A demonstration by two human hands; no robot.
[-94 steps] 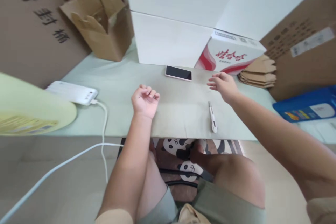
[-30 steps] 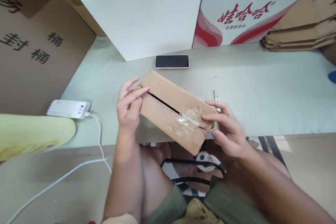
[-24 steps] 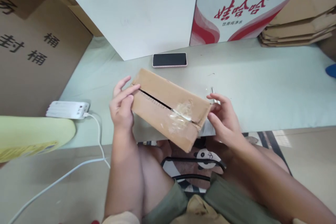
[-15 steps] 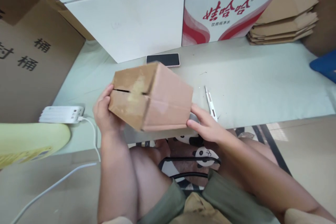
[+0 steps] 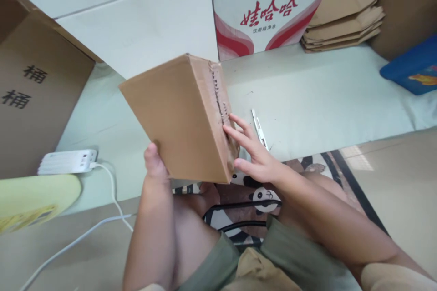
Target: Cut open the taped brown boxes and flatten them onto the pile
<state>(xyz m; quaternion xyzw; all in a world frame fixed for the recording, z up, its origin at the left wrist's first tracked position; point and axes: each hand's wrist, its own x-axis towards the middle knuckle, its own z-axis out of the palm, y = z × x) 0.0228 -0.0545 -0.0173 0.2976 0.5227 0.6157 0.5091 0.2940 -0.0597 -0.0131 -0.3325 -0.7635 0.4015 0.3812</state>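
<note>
A brown cardboard box (image 5: 174, 122) is held up tilted over the front of the table, a broad plain face turned to me. My left hand (image 5: 156, 161) grips its lower left edge, thumb on that face, other fingers hidden behind. Along the narrow right side runs a rough, torn strip (image 5: 218, 93) under tape. Against this side rest the fingertips of my right hand (image 5: 254, 152), its fingers spread. Just right of that hand, a white utility knife (image 5: 260, 129) lies on the table.
White cartons (image 5: 136, 27), one printed in red (image 5: 269, 13), stand along the back. Folded cardboard (image 5: 343, 13) is stacked at back right, near a blue container (image 5: 411, 70). At left are a large brown carton (image 5: 44, 122) and a white power bank (image 5: 68, 162) with a cable.
The box has been turned in my hands, from a taped flap side to a plain broad face. My right fingers have spread onto its torn side. The phone behind it is now hidden.
</note>
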